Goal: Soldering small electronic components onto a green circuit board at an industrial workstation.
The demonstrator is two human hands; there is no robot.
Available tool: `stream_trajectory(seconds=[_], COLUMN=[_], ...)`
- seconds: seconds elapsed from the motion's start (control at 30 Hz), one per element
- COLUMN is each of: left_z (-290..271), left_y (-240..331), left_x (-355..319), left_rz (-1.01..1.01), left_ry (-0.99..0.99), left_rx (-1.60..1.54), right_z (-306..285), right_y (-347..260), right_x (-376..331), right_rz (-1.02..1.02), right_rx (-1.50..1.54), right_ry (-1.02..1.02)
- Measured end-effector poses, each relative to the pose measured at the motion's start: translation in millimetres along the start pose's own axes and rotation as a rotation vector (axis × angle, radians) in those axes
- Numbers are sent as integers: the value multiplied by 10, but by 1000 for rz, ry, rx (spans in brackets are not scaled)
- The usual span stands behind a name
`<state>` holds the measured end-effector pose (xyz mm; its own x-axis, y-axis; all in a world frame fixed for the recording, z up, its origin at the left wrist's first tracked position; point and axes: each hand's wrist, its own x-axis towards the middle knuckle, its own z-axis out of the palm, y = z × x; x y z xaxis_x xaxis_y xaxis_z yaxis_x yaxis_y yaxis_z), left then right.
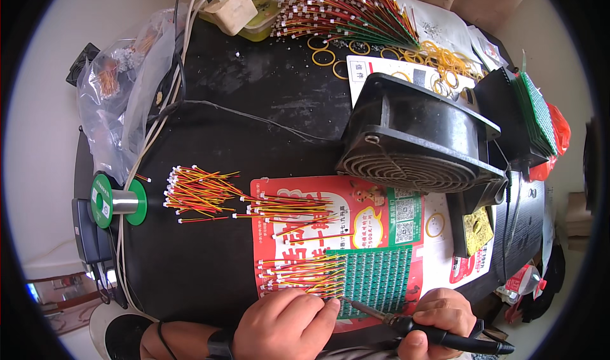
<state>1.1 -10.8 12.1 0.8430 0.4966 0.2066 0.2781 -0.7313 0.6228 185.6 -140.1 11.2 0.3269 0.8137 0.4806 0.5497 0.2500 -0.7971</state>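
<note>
My right hand (443, 319) grips the black handle of a soldering iron (406, 325), whose metal tip points left at the lower left edge of a green circuit board panel (378, 277). Close to that tip, the fingers of my left hand (286, 325) are pressed together; whatever is between them is hidden. Red and yellow wires (302, 274) with white connectors lie in a row along the panel's left edge. Panel and row rest on a red printed sheet (267, 198). Farther back are two loose groups of the same wires, one (197, 191) on the bare table.
A black fan (413, 137) stands behind the panel, with a yellow sponge (478, 231) to its right. At left are a green solder spool (101, 200) and a plastic bag (121, 106). Rubber bands (445, 61) and a large wire bundle (356, 10) lie at the back.
</note>
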Motion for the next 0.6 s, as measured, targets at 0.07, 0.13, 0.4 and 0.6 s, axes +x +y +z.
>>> stream_trajectory(seconds=[0.07, 0.13, 0.4, 0.6], left_z=[14, 29, 23, 3], left_y=[-9, -16, 3, -8], left_x=[7, 12, 5, 15], left_rz=[-4, -8, -28, -35], left_ry=[7, 10, 6, 8], left_rx=[-4, -8, 5, -33], right_z=[-2, 21, -12, -18], right_y=[6, 7, 6, -3], right_x=[-2, -28, -5, 8], right_rz=[-4, 10, 11, 19], right_rx=[12, 8, 12, 4], right_ry=[24, 56, 10, -14])
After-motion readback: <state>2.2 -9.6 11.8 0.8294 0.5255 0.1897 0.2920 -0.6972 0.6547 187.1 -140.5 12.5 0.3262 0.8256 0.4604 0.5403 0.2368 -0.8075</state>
